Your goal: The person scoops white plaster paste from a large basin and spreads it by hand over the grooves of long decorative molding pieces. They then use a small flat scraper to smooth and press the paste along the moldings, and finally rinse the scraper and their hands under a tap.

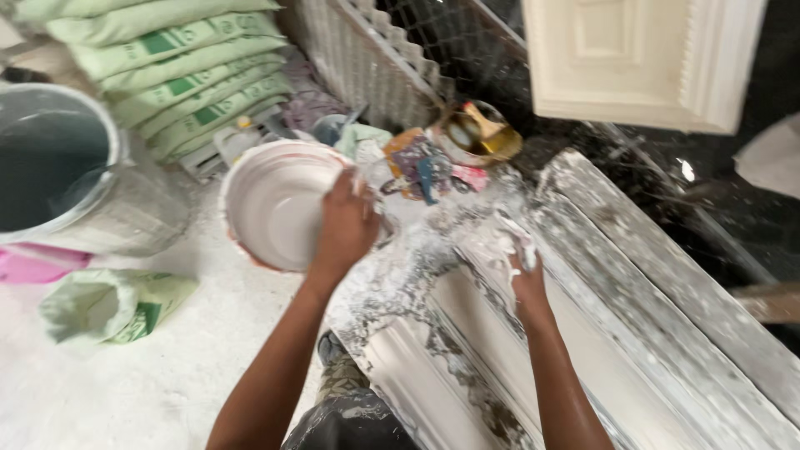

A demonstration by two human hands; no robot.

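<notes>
Gripping the rim of a round white plaster-coated bowl point(279, 204), the left hand point(346, 225) is closed and tilts it beside the long white ribbed plaster moulding point(467, 350). The right hand point(521, 271), partly curled and plaster-smeared, presses wet plaster onto that moulding.

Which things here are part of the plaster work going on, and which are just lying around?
In use: left hand gripping the white bowl; right hand smearing wet plaster on the long mould.
Lying about: grey bucket, stacked green sacks, open sack, brass bowl.
</notes>
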